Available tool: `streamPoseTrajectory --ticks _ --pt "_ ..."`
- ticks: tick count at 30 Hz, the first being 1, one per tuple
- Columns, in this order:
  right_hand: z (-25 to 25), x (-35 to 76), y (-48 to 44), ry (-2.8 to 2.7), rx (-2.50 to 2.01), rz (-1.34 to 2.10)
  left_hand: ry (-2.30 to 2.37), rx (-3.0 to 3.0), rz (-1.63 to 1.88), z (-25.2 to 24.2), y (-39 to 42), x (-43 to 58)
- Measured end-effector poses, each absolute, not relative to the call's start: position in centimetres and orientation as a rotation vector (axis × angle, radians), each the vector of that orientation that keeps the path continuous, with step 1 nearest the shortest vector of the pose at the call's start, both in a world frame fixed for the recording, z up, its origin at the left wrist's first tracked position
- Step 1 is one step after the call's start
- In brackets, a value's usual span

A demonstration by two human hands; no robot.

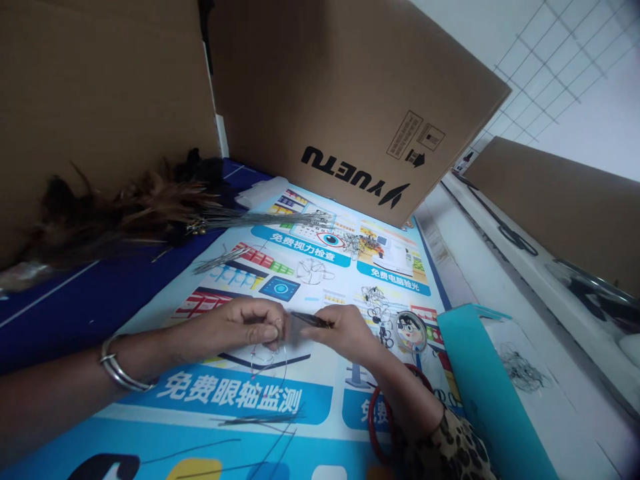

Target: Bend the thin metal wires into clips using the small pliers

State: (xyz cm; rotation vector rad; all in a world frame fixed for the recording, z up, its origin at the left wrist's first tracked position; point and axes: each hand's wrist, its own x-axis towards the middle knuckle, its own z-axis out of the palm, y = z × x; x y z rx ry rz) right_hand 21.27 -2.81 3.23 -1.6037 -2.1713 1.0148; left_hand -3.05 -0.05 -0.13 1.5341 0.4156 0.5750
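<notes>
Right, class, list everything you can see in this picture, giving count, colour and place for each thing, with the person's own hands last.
cardboard panels: three, brown, standing at the back and right
feather bundle: one, brown and black, left on the blue surface
wire stems: one bunch, silver, beside the feathers
poster: one, blue and white print, under the hands
loose wires: several, dark, on the poster's near part
round dish: one, clear, right of the hands
teal tray: one, far right
thin wire: one, looped, below the left fingers
dark tool: one, slim, between the hands
silver bangle: one, left wrist
red bangle: one, right wrist
left hand: pinching the thin wire
right hand: gripping the dark tool
</notes>
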Motion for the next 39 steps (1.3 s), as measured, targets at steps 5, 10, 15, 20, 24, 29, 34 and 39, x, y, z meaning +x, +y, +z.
streamPoseTrajectory --ticks 5,10,15,20,24,29,34,39 --pt "2.9 21.4 -2.6 -2.209 -1.695 0.594 0.614 1.400 0.633 -0.5 0.0 -2.6" --pt "2.2 21.5 -2.8 -2.281 -1.672 0.228 0.814 1.329 0.716 -1.3 0.2 -2.4" --pt "1.4 21.8 -3.0 -2.312 -1.543 -0.088 0.900 1.406 0.717 -1.1 0.1 -2.3" --pt "1.2 21.9 -3.0 -2.321 -1.423 -0.376 0.887 1.377 0.692 -1.2 -0.2 -1.8" --pt "1.0 21.7 -3.0 -2.310 -1.341 -0.522 0.876 1.319 0.654 -0.9 -0.7 -1.4" --pt "0.8 22.0 -3.0 -2.336 -1.331 -0.652 0.845 1.253 0.668 -0.7 -1.0 -1.3" --pt "0.6 22.4 -2.8 -2.350 -1.365 -0.713 0.825 1.259 0.663 -1.0 -0.9 -1.3" --pt "0.5 22.3 -2.8 -2.353 -1.341 -0.721 0.834 1.260 0.670 -1.2 -0.9 -1.3"
